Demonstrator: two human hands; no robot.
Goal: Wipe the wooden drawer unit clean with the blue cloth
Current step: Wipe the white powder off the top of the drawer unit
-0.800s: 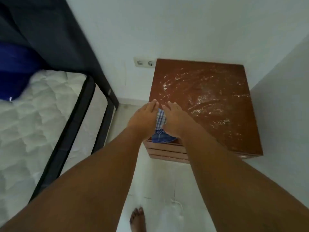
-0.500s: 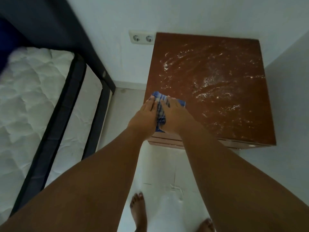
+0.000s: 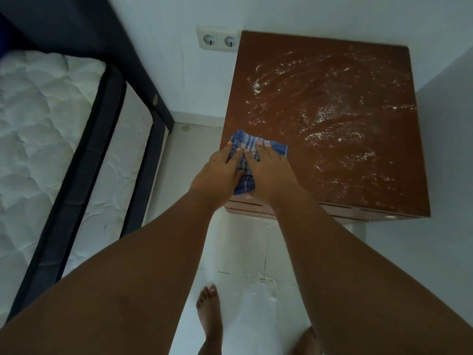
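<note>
Standing barefoot on the pale tiled floor in front of the drawer unit, the person shows a left foot in full, and a right foot partly hidden behind the right forearm. The tiles in front of the unit carry a smear of white powder.

Both arms reach forward to the unit's near left corner. There the blue checked cloth lies bunched on the top. The left hand and right hand rest on it side by side. The fingers of both are straight and laid flat on the fabric, pressing it down rather than curled round it. A fold of cloth shows between the two hands at the front edge.

The top is reddish-brown wood, glossy and streaked with white specks and swirls across its middle and right side. Below the front edge the drawer fronts show only as thin strips.

A white wall stands behind the unit, and another wall is against its right side. To its left a wall socket sits just beside the back corner. Farther left is a bed with a quilted white mattress in a dark frame.

Counted: one unit, one cloth, two hands, two feet, one double socket with two outlets, one bed.
</note>
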